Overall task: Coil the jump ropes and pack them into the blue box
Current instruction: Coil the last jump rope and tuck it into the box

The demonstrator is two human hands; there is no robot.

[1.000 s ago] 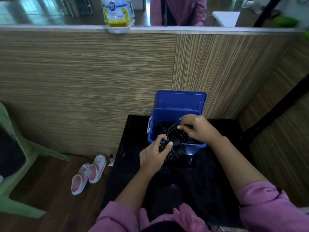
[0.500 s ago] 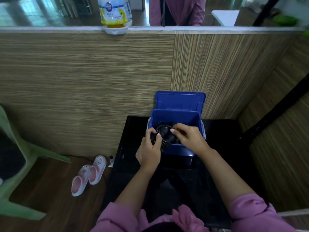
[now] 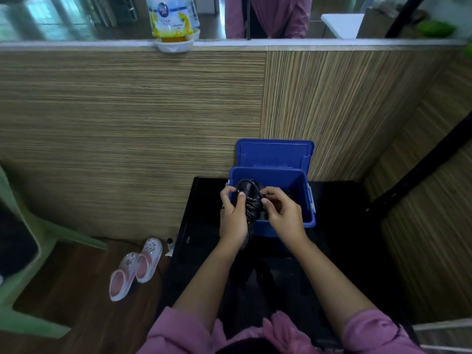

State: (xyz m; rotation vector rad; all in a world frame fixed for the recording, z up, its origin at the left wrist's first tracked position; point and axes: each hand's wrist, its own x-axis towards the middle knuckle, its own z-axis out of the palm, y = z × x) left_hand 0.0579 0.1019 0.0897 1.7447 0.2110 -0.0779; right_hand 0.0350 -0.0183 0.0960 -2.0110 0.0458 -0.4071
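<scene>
A: Item, coiled jump rope [image 3: 251, 204]?
B: Black bundle over the blue box [image 3: 302, 200], near rim, six o'clock side.
A: Hands?
B: Left hand [image 3: 233, 215] wrapped round the coil; right hand [image 3: 282, 213] pinching it at three o'clock.

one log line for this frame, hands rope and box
left hand: grips jump rope bundle | right hand: pinches its cord | bundle: over near rim of blue box | lid: open

Both forearms reaching forward, pink sleeves pushed up. Left hand [image 3: 233, 215] curled around a dark bundle; right hand [image 3: 282, 213] pinching it with bent fingertips, thumbs facing.
</scene>
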